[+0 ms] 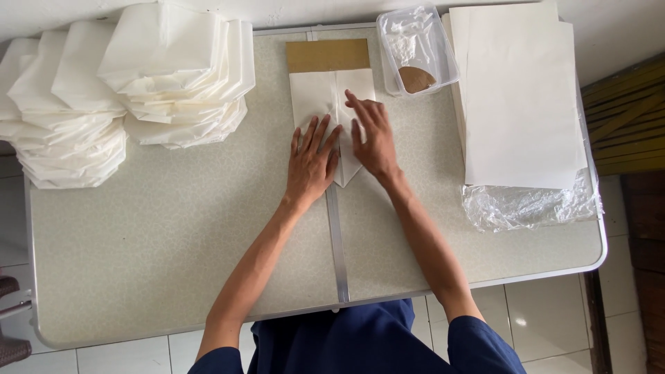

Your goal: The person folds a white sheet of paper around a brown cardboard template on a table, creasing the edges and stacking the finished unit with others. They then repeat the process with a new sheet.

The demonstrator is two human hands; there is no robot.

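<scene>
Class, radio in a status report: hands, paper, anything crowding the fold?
Left hand and right hand flat on folded white paper. Paper overlaps brown card. Plastic tub close by, apart.

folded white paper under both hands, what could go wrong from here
1. The folded white paper lies over the table's centre seam; pressing there could leave an uneven crease.
2. The right hand works close to the open plastic tub holding something brown; a wide sweep might knock it or soil the paper.
3. The left hand pins only the lower part, so the sheet may slide on the brown card beneath.
</scene>
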